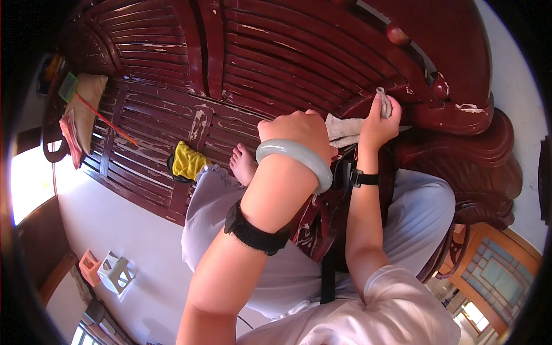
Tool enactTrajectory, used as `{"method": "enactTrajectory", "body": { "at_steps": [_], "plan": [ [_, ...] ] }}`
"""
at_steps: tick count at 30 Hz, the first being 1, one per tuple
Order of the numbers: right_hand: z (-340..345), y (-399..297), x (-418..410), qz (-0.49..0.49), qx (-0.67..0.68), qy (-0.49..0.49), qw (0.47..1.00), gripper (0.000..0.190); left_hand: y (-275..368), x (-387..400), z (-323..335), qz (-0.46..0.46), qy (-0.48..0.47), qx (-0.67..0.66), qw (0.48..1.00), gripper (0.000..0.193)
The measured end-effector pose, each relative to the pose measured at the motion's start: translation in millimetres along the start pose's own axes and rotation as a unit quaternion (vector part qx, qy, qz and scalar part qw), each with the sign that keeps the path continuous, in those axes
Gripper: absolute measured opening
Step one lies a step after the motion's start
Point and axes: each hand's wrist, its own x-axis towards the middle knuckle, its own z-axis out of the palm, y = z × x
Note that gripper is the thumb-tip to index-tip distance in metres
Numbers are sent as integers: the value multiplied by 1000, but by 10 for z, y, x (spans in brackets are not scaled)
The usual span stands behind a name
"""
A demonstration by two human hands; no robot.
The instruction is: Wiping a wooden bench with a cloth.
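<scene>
My left hand (297, 133), with a pale stone bangle and a black strap behind it, is closed in a fist, knuckles up. A light grey cloth (345, 129) comes out of its right side, though the fingers round it are mostly hidden. My right hand (380, 125), a black band at its wrist, pinches a bunched grey cloth end (385, 103) between thumb and fingers. Whether both parts belong to one cloth cannot be seen. Both hands are over the seat of a dark red slatted wooden bench (297, 60), close to its backrest and right armrest.
A yellow cloth (189, 161) lies on a dark object beside my bare foot (243, 166). Farther left are a beige cushion (92, 92), a fly swatter (105, 118) and a pink item (71, 138). Two plastic stools (115, 272) stand on the floor. A glazed wooden door (496, 267) is at lower right.
</scene>
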Motion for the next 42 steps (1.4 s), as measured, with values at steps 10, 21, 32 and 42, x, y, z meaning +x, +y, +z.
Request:
{"method": "enactTrajectory", "body": {
  "at_steps": [10,21,32,42],
  "plan": [
    [189,58,58,0,-32,23,999,19,0,16,-7,1,-9,-3,1000,49],
    [504,-97,-93,49,-9,91,995,24,-23,-5,57,4,18,5,1000,48],
    [710,-134,-322,-36,-6,32,999,29,-19,-9,91,12,20,11,1000,48],
    [1110,-456,-475,-72,-47,-36,996,30,12,-44,84,12,-4,25,1000,46]
  ]
}}
